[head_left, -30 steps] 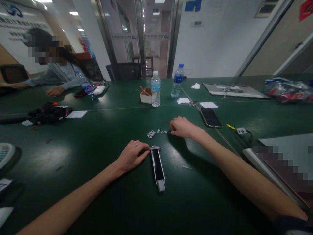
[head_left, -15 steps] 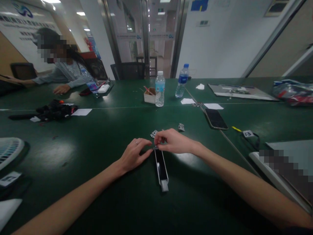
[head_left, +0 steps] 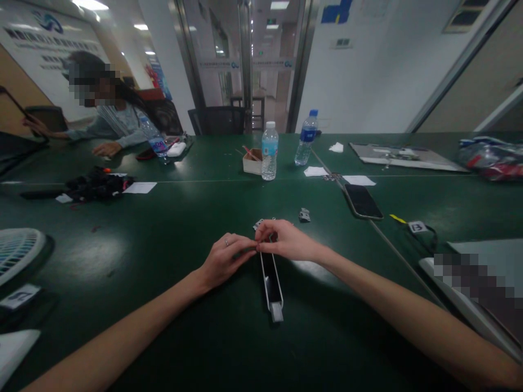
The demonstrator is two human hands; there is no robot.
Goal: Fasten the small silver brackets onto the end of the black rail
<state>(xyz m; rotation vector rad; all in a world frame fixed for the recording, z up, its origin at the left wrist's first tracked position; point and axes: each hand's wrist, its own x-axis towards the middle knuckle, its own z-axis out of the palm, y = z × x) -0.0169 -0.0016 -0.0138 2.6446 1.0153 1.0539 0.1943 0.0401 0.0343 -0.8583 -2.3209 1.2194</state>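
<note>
Fingertip to fingertip now: the grip of the left hand (head_left: 224, 256) is drawn nearly closed, its tips set against those of the right hand (head_left: 292, 239), whose own grip is curled into a pinch. Whether anything small is held between them cannot be told, since the meeting point is covered by the fingers themselves. Right there, the far end of a slim white-framed bar (head_left: 269, 277) is hidden; its dark face is turned up, and its pale tip (head_left: 277, 312) is pointed toward the near edge of the bench (head_left: 171, 223). A fine, two-handed adjustment at that covered end seems to be in hand; a steady hold from the left and a small, careful movement from the right look to be called for.

Just beyond, a metal plate (head_left: 258, 224) is half masked by the right hand, and the tiny bits near it are too small to be made out. Farther toward the far edge, a second metal piece (head_left: 304, 215) is left in plain sight. Over toward the right-hand edge, a phone (head_left: 363, 201) is laid flat. The bench's near edge is cut off altogether.
</note>
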